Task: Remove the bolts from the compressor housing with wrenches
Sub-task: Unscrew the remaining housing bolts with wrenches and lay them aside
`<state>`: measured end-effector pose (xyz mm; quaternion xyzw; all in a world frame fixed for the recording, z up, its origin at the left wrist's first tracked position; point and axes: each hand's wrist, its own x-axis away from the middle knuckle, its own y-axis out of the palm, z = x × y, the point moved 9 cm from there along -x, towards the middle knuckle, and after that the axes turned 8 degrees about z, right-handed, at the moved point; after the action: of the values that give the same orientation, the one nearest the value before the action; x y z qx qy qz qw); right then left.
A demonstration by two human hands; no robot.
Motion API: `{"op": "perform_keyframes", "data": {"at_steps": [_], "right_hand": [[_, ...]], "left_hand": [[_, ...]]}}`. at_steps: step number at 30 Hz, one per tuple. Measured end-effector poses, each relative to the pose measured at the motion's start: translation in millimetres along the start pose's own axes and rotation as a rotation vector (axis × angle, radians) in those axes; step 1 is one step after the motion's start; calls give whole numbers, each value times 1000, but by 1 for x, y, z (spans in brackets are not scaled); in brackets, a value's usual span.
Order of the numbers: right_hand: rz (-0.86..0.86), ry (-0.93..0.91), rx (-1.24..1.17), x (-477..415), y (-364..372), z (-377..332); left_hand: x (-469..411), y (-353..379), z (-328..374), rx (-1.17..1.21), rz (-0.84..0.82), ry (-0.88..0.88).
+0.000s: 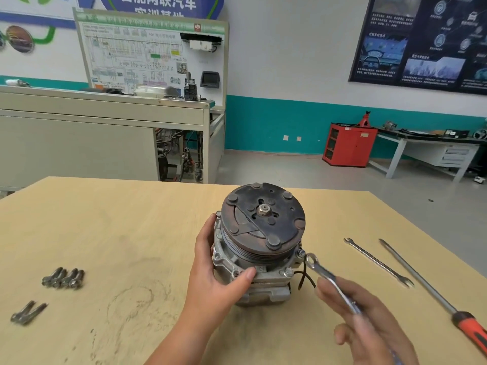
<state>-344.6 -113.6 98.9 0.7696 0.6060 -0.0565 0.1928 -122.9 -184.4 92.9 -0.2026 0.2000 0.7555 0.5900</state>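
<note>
The compressor (257,241) stands upright in the middle of the wooden table, its dark pulley plate facing up. My left hand (214,280) grips the grey housing from the left, thumb on the front flange. My right hand (361,320) pinches a ring wrench (328,279) by its shaft. The wrench's ring end hangs just beside a bolt (300,252) on the housing's right flange, not seated on it. Another bolt (288,271) sits on the front flange.
Several removed bolts (63,278) lie at the table's left, and two more bolts (27,312) sit nearer the front left. An open-end wrench (378,262) and a red-handled screwdriver (432,291) lie on the right. A black wire (303,275) loops off the compressor's right side.
</note>
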Motion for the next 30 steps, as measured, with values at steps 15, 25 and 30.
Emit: {"op": "perform_keyframes", "data": {"at_steps": [15, 25, 30], "right_hand": [[-121, 16, 49, -22, 17, -14], [-501, 352, -259, -82, 42, 8], [-302, 335, -538, -48, 16, 14]], "left_hand": [[1, -1, -2, 5, 6, -20], [1, -1, -1, 20, 11, -24], [1, -1, -1, 22, 13, -23]]}}
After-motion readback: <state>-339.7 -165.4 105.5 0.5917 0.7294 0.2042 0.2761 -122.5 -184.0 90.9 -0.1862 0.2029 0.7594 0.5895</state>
